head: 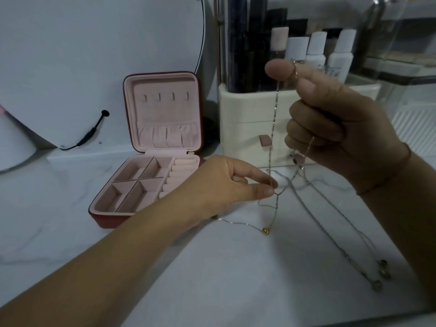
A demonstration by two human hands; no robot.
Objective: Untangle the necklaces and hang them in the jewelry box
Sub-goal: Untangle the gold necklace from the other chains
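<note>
1. Head view: my right hand (pixel 330 121) was held up at the far right. Its thumb and fingers were curled round the top of one necklace chain (pixel 273 119), which hung almost straight down.
2. My left hand (pixel 226 182) was lower and the nearer one to the tangle (pixel 276 193). Its thumb and forefinger pinched the chain there, just above the table (pixel 212 267).
3. From the tangle the other chains (pixel 330 223) ran near and right along the table. One strand with a gold bead (pixel 265 230) ran left, under my left wrist.
4. The jewelry box (pixel 103 220) stood open just left of my left hand, and the hooks (pixel 166 96) in its lid were empty. I judged the way to them free; the cream organizer (pixel 245 119) closed the far side.
</note>
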